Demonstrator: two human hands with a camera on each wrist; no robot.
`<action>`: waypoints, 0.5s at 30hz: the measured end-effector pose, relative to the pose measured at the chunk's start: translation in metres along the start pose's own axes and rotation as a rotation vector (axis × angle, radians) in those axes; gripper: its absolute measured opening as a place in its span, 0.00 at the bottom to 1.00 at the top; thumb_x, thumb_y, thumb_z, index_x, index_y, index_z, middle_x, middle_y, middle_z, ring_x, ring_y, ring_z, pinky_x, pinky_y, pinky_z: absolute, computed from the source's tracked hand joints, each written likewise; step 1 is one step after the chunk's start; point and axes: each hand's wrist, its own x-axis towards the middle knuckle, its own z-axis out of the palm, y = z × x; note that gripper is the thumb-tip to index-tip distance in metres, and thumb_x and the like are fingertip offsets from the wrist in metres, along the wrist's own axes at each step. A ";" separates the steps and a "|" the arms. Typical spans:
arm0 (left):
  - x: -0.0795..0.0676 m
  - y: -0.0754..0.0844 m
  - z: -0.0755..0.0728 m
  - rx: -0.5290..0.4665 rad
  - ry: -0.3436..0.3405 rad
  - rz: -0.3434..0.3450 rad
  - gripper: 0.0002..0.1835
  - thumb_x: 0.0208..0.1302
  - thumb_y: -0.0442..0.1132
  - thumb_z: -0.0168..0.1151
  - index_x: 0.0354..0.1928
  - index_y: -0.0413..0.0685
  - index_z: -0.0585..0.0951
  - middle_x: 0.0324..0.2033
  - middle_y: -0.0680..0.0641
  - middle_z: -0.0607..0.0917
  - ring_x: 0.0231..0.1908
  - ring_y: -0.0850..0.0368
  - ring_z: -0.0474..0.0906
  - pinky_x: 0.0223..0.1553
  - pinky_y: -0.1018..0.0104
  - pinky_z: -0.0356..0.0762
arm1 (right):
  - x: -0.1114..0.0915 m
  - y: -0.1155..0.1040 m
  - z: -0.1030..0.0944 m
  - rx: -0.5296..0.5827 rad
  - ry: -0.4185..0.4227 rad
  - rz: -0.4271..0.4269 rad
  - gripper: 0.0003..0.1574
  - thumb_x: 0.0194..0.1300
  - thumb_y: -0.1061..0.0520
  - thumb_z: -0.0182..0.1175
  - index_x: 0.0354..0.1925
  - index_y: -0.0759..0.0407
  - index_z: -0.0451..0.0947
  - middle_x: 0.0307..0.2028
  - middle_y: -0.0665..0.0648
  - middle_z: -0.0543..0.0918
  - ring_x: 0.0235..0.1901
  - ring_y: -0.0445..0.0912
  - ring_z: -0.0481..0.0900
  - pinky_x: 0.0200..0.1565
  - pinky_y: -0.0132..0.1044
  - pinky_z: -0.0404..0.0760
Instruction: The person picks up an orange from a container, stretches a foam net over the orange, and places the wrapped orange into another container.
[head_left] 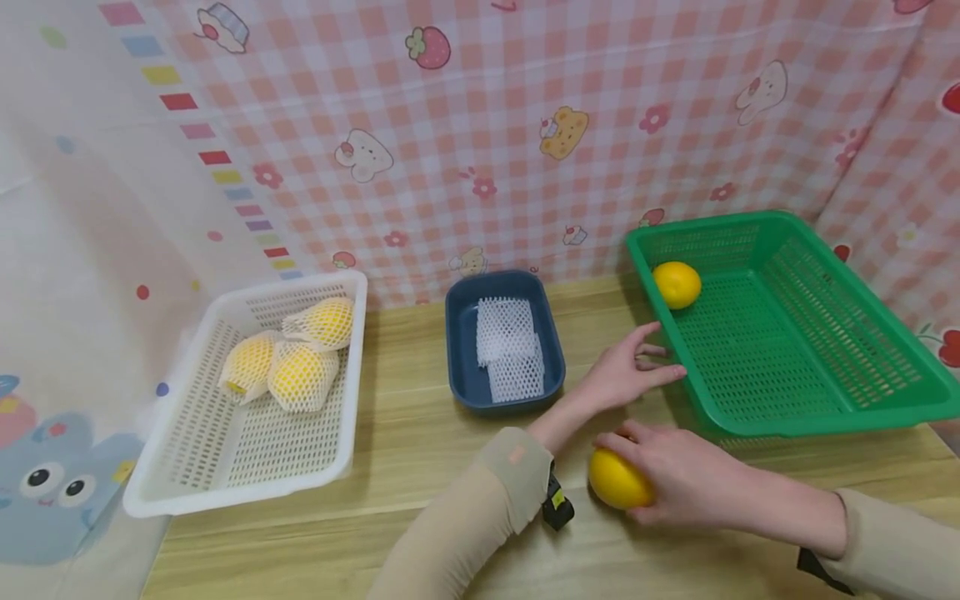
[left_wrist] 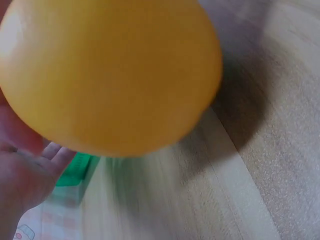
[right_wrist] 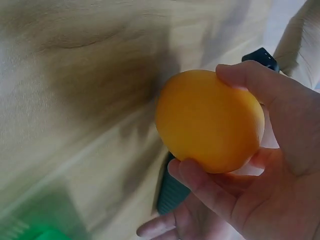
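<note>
My right hand [head_left: 686, 479] grips a bare yellow lemon [head_left: 618, 479] just above the table, thumb and fingers around its sides in the right wrist view. My left hand [head_left: 626, 367] holds nothing; its fingers are parted beside the near left wall of the green basket [head_left: 720, 408]. Another bare lemon [head_left: 677, 285] lies inside that basket at its far left corner. From the left wrist the held lemon [left_wrist: 115, 75] fills much of the picture, covering part of the scene.
A white basket [head_left: 352, 417] on the left holds 3 lemons [head_left: 303, 375] in white foam nets. Between the baskets stands a dark blue tray [head_left: 453, 367] with white foam net sleeves [head_left: 510, 333] in it. A checked pink cloth [head_left: 450, 125] hangs behind the wooden table [head_left: 405, 392].
</note>
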 end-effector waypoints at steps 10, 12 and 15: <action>0.001 0.001 0.001 0.039 0.006 -0.003 0.43 0.71 0.52 0.69 0.83 0.61 0.59 0.68 0.48 0.83 0.62 0.57 0.85 0.40 0.76 0.83 | 0.005 -0.003 0.008 0.044 0.005 0.018 0.49 0.51 0.45 0.81 0.68 0.55 0.75 0.48 0.52 0.82 0.37 0.41 0.81 0.40 0.41 0.88; 0.001 0.002 0.001 0.047 0.004 -0.005 0.43 0.71 0.52 0.69 0.83 0.61 0.59 0.68 0.48 0.83 0.62 0.58 0.85 0.41 0.76 0.83 | 0.004 -0.003 0.009 0.054 0.014 0.020 0.50 0.53 0.45 0.80 0.70 0.56 0.73 0.52 0.53 0.82 0.39 0.42 0.83 0.42 0.42 0.89; 0.000 0.002 0.000 0.054 0.000 -0.006 0.43 0.72 0.52 0.68 0.83 0.60 0.58 0.68 0.48 0.83 0.61 0.58 0.85 0.44 0.76 0.83 | 0.003 -0.003 0.011 0.068 0.019 0.025 0.52 0.54 0.46 0.80 0.72 0.56 0.71 0.58 0.56 0.82 0.42 0.45 0.86 0.45 0.45 0.90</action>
